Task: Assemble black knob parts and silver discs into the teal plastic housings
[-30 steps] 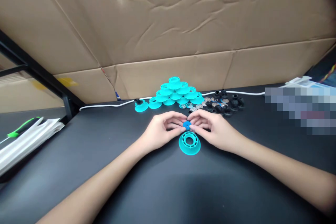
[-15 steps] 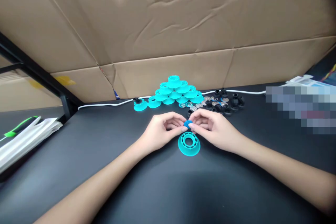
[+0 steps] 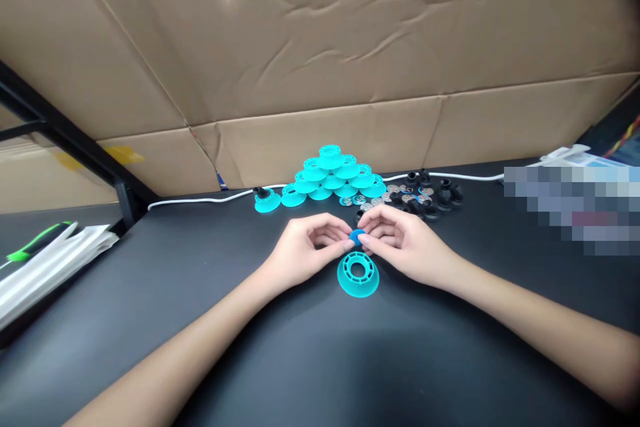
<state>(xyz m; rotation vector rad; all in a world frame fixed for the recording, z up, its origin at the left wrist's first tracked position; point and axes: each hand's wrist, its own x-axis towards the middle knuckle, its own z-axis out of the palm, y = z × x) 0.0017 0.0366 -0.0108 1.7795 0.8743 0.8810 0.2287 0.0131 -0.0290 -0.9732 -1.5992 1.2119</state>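
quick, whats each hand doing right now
Left hand: fingers closed on the small blue round plastic piece.
Right hand: fingers closed on the same piece from the other side, just above the turquoise plastic ring-shaped disc.

This looks like a small assembly workstation in a workshop or factory. A black work table (image 3: 150, 293) backed by a cardboard screen (image 3: 350, 47) carries a stacked pile of turquoise plastic wheels (image 3: 333, 177), black hubs (image 3: 433, 197) and what seem to be metal bearings (image 3: 373, 201).
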